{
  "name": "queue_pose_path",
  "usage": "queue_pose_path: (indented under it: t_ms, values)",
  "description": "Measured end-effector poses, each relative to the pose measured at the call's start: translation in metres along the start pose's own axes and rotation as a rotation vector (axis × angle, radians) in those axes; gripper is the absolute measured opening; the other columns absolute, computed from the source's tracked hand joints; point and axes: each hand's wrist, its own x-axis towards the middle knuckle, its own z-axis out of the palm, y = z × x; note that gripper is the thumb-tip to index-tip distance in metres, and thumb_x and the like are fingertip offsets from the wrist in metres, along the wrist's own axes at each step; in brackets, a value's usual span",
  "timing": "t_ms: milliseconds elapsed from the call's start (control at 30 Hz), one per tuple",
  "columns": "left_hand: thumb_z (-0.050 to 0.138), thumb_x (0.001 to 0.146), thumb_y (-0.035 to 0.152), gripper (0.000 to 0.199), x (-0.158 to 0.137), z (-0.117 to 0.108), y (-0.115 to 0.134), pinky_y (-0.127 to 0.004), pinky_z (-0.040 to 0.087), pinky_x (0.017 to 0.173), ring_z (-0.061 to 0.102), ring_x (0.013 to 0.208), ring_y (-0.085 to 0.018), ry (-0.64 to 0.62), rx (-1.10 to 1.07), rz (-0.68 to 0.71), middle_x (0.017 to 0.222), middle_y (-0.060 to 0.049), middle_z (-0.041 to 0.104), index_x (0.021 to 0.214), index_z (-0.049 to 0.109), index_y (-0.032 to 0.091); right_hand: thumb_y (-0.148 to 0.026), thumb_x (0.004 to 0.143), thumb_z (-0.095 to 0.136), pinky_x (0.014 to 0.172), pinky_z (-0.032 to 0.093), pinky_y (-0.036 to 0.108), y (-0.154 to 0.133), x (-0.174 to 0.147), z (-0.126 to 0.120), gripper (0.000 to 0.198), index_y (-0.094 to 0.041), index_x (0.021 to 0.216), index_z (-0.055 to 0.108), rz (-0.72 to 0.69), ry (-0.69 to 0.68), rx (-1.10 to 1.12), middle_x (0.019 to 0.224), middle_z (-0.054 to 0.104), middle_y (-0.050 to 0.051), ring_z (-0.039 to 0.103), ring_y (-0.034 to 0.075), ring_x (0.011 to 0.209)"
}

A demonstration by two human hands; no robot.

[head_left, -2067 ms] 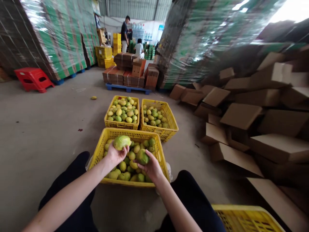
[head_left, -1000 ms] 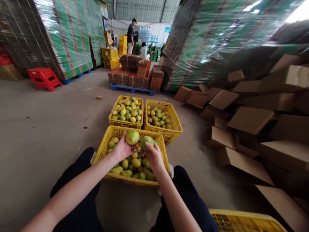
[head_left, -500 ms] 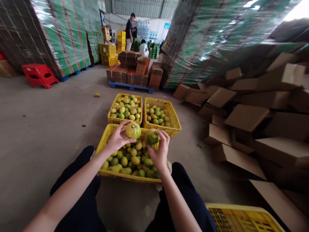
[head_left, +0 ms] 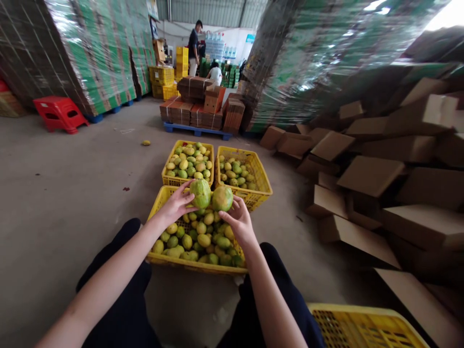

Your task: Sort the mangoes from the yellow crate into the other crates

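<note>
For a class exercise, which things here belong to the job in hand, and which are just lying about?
Job: left hand, left fruit, right hand, right fruit, front crate; probably rear left crate, rear right crate.
Lying about, apparently: red stool, cardboard boxes, floor fruit.

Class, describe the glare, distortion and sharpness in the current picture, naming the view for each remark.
Head view: bright glare streaks the plastic wrap at right; head view: cardboard boxes towards the right edge look stretched and soft; head view: the two held fruits look clearer.
</note>
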Motion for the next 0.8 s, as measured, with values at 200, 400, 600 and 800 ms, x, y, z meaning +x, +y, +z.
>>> queue_pose_path:
  t_ms: [200,400,600,800]
  values:
    - [0.065,0.090,0.018,0.047,-0.001,0.010,-0.012,-0.044,0.058,0.095,0.071,0.105,-0.025,-0.027,-0.254,-0.154,0.117,-0.011,0.072,0.137,0.058,0.021,-0.025,0.063,0.087,0.093,0.054,0.031,0.001,-0.004,0.008,0.039,-0.026,0.098,0.071,0.097,0.014,0.060,0.102,0.077,0.000,0.069,0.022,0.104]
    - [0.066,0.091,0.022,0.036,0.003,0.018,-0.032,-0.034,0.061,0.083,0.073,0.082,-0.019,0.090,-0.240,-0.197,0.094,-0.005,0.074,0.126,0.062,0.020,-0.021,0.058,0.090,0.080,0.055,0.023,0.015,-0.006,0.013,0.045,-0.025,0.098,0.069,0.151,0.138,-0.088,0.092,0.075,-0.004,0.068,0.016,0.090]
    - [0.047,0.098,0.045,0.041,0.004,0.020,-0.031,-0.030,0.058,0.061,0.068,0.063,-0.020,0.150,-0.295,-0.252,0.071,-0.008,0.069,0.104,0.067,0.011,-0.042,0.070,0.071,0.046,0.048,0.026,0.015,0.005,0.013,0.025,-0.021,0.082,0.068,0.371,0.100,0.273,0.071,0.071,0.004,0.061,0.017,0.057]
    - [0.032,0.101,0.049,0.053,-0.003,0.021,-0.026,-0.034,0.061,0.070,0.070,0.066,-0.018,-0.053,-0.475,-0.164,0.087,-0.011,0.074,0.110,0.067,0.011,-0.052,0.074,0.060,0.036,0.039,0.024,0.013,0.010,0.007,0.042,-0.015,0.092,0.071,0.344,-0.191,0.466,0.071,0.072,0.008,0.054,0.015,0.047]
